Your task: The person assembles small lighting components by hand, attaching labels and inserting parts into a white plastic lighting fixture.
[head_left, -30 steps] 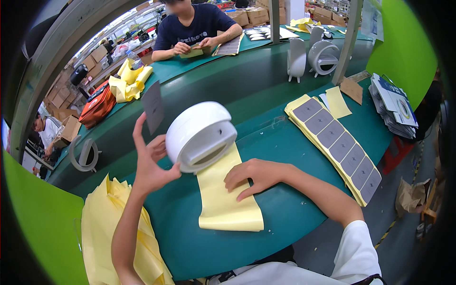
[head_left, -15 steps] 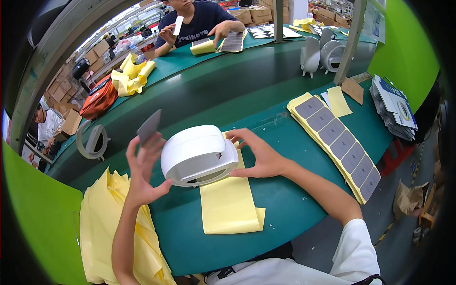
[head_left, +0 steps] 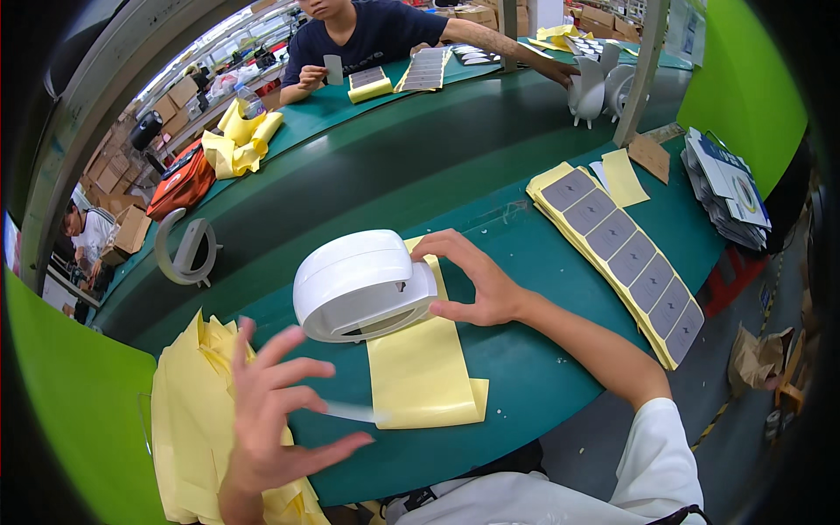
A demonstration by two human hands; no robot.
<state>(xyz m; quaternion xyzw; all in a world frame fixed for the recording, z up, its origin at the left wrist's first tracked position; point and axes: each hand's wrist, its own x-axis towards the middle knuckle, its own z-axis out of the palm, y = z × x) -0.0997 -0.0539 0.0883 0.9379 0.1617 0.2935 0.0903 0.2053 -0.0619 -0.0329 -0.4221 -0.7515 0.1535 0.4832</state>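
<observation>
The white rounded device (head_left: 363,284) rests on a yellow backing sheet (head_left: 422,367) on our green bench (head_left: 525,385). Our right hand (head_left: 477,280) grips its right end, thumb and fingers curled. Our left hand (head_left: 276,411) hovers spread, holding nothing, over loose yellow sheets (head_left: 188,429).

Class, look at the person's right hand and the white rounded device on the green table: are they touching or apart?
Touching. The head view shows the right hand with fingertips pressed against the end of the white device, no gap between them.
</observation>
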